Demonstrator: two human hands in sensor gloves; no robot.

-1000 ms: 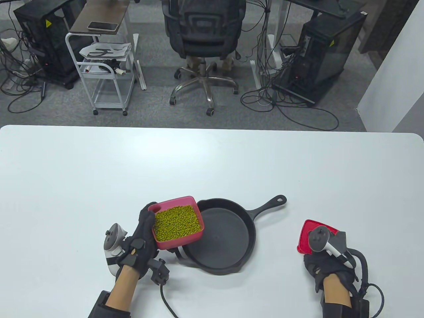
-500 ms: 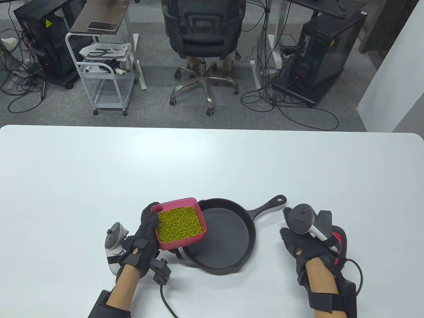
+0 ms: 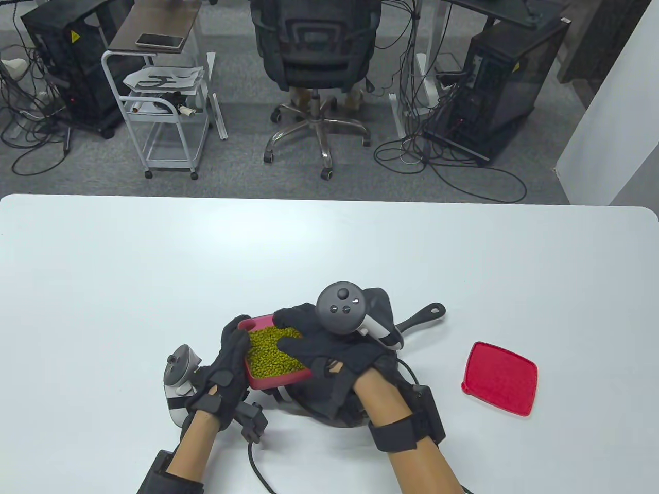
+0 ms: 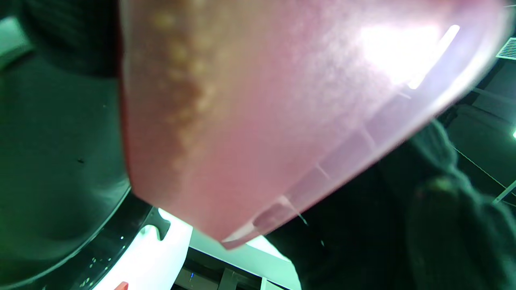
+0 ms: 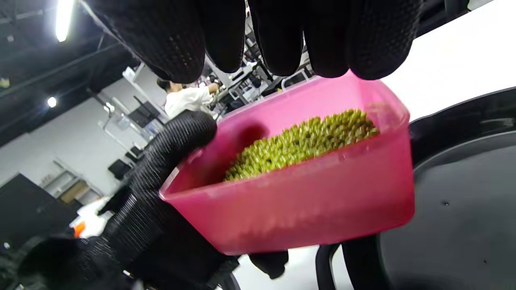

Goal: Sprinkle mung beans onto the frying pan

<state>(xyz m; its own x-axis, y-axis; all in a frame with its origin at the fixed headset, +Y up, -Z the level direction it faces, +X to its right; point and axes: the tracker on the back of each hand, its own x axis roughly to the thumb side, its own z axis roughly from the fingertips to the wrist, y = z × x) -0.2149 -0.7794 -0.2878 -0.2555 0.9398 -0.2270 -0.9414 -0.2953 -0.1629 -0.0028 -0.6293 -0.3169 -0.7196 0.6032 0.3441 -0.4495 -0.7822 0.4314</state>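
Note:
A pink plastic container point(image 3: 275, 380) full of green mung beans point(image 3: 270, 352) is gripped at its left side by my left hand point(image 3: 231, 355), held over the left edge of the black frying pan point(image 3: 427, 315). My right hand point(image 3: 291, 334) hovers open over the container, fingers spread above the beans and holding nothing. In the right wrist view the fingertips point(image 5: 282, 36) hang just above the container point(image 5: 306, 205) and beans point(image 5: 302, 141), with the pan point(image 5: 463, 201) at the right. The left wrist view shows the container's underside point(image 4: 262, 121) and the pan point(image 4: 48, 181) below. My right arm hides most of the pan.
The container's red lid point(image 3: 499, 378) lies flat on the white table point(image 3: 154, 267), to the right of the pan. The pan's handle points to the far right. An office chair point(image 3: 316, 56) and a cart stand beyond the far table edge.
My right hand left the red lid on the table and swept left across the pan to above the beans. The left hand has kept the container almost still.

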